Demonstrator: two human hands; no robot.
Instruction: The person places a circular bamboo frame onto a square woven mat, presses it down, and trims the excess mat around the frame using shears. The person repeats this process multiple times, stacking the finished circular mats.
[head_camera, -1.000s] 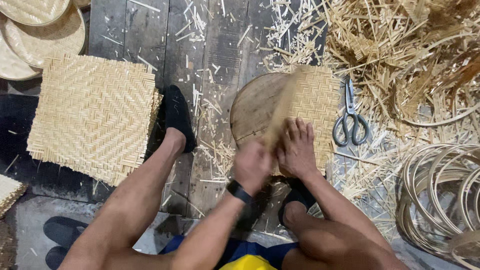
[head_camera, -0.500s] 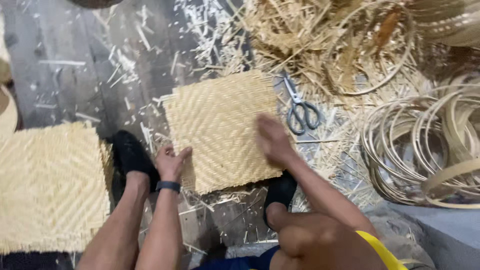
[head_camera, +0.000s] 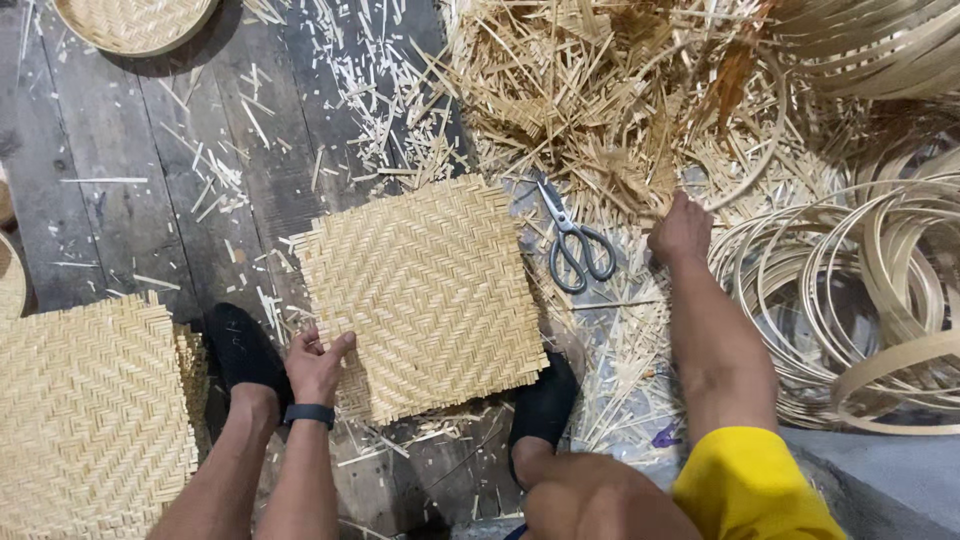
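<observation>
The left hand (head_camera: 318, 362) grips the lower-left edge of a square woven mat (head_camera: 425, 295), fingers curled over the weave, thumb side hidden beneath. The mat lies flat on the plank floor (head_camera: 150, 200) between two black shoes (head_camera: 243, 350); the right shoe is half covered by the mat's corner. The right hand (head_camera: 680, 230) reaches well apart to the right, resting on loose strips (head_camera: 620, 120) at the edge of a heap of hoops (head_camera: 850, 290); its fingers are turned away, so whether they clasp anything cannot be told. Scissors (head_camera: 575, 240) lie between mat and right hand. A stack of mats (head_camera: 90, 410) is cut off at the left, a round tray (head_camera: 135, 20) at the top.
</observation>
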